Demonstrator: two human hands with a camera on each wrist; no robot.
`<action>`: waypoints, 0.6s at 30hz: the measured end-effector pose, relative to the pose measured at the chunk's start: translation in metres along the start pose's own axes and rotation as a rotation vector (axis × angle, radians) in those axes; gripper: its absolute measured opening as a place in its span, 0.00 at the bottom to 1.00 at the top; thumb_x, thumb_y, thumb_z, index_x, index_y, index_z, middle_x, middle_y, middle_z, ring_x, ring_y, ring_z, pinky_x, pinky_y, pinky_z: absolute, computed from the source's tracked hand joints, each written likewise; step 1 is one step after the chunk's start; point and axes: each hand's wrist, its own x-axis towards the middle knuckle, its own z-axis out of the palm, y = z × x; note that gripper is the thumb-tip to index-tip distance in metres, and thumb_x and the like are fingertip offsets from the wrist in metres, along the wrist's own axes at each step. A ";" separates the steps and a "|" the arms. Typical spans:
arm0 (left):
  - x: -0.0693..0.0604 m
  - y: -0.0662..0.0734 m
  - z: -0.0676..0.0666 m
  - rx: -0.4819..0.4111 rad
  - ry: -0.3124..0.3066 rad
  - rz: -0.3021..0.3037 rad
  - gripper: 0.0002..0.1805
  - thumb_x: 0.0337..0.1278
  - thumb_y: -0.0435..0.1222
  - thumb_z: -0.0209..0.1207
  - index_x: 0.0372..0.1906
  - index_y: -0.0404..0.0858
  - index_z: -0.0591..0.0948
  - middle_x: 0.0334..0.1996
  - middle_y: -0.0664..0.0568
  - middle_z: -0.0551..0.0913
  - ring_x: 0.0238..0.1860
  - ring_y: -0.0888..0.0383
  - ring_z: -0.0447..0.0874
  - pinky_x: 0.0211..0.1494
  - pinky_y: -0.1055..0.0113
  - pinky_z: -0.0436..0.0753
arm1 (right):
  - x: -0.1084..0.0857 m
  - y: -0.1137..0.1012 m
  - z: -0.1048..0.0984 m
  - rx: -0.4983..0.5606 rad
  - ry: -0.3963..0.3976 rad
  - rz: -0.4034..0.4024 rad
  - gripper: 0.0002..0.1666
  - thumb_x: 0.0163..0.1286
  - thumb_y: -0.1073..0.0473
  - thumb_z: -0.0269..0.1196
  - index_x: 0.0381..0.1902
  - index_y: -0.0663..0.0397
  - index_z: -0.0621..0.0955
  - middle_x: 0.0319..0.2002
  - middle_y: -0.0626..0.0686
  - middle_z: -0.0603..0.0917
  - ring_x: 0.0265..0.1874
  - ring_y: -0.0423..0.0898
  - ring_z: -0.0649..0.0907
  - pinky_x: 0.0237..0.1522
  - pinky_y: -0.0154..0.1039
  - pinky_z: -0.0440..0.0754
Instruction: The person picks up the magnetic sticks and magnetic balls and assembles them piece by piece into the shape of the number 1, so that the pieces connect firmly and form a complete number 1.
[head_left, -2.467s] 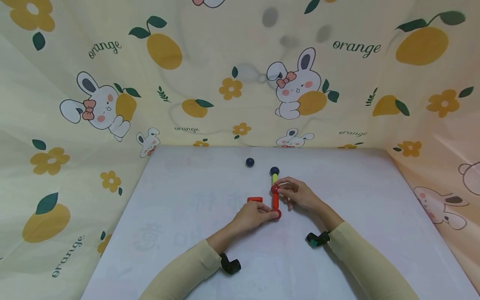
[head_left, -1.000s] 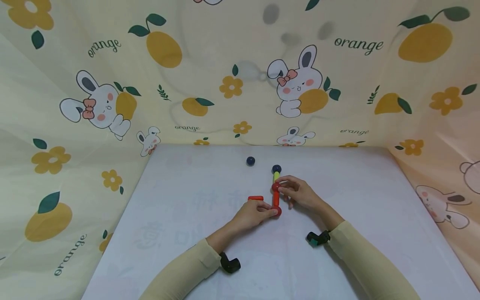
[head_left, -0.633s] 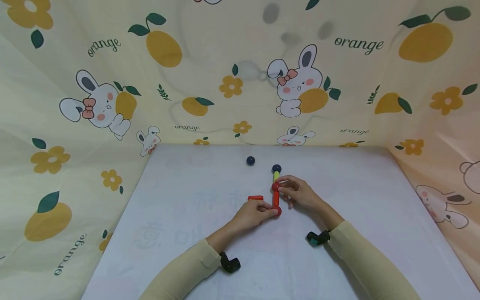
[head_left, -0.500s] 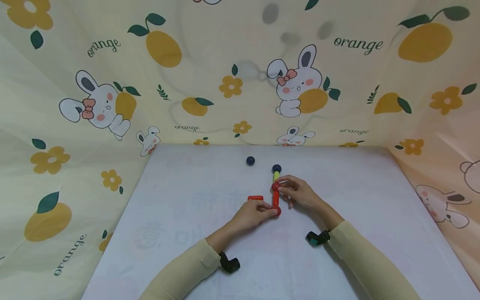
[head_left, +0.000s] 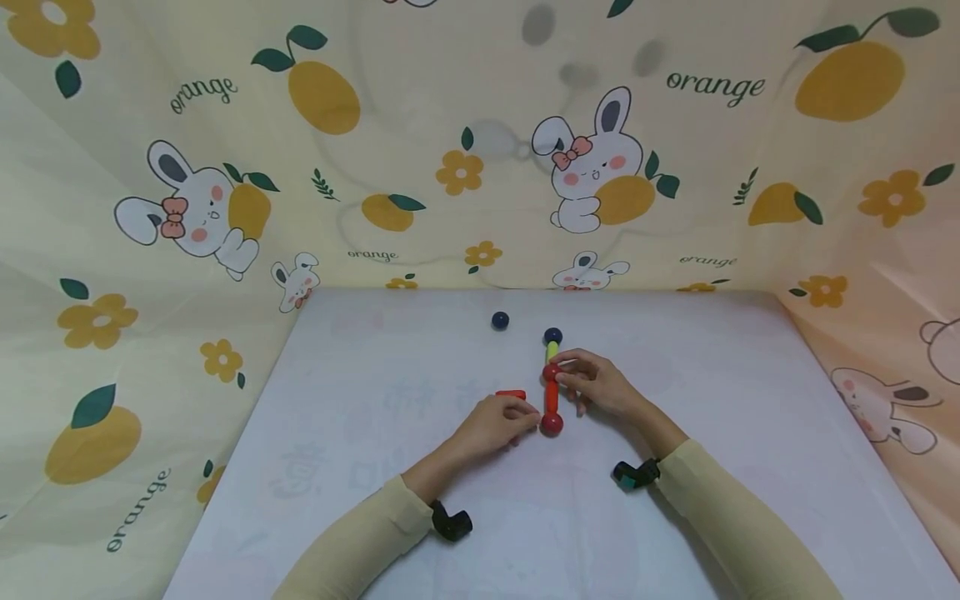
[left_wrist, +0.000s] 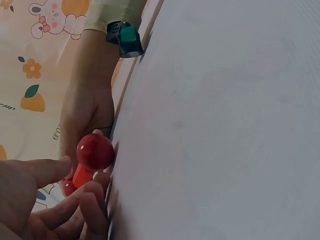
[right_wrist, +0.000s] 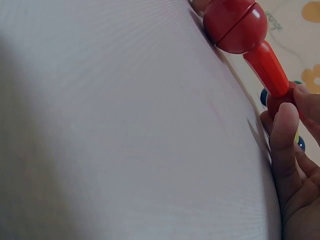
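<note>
A straight chain lies on the table: a near red ball point(head_left: 552, 424), a red rod point(head_left: 552, 397), a middle red ball point(head_left: 551, 372), a yellow-green rod point(head_left: 552, 351) and a dark blue ball point(head_left: 553, 336) at the far end. My right hand point(head_left: 600, 385) pinches the middle red ball between thumb and fingers, as the right wrist view also shows. Just left of the near red ball is my left hand point(head_left: 493, 423). Its thumb and fingers stand apart and hold nothing; in the left wrist view the near ball point(left_wrist: 95, 152) shows whole beyond them.
Behind the left hand lies a loose red piece point(head_left: 512, 394), partly hidden by the fingers. A second dark blue ball point(head_left: 500, 321) sits farther back on the white table point(head_left: 375, 350). A patterned cloth point(head_left: 420, 100) rises behind and at both sides.
My left hand has let go of the near red ball and drawn back slightly to the left. The right hand keeps its pinch on the middle ball, and the chain lies practically unmoved.
</note>
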 end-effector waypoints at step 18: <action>0.004 0.012 -0.038 0.158 0.198 -0.029 0.10 0.76 0.46 0.64 0.52 0.48 0.89 0.37 0.59 0.87 0.38 0.59 0.84 0.42 0.61 0.83 | 0.000 0.000 0.000 0.011 -0.004 -0.010 0.25 0.79 0.57 0.68 0.70 0.51 0.78 0.45 0.64 0.85 0.28 0.50 0.82 0.27 0.38 0.87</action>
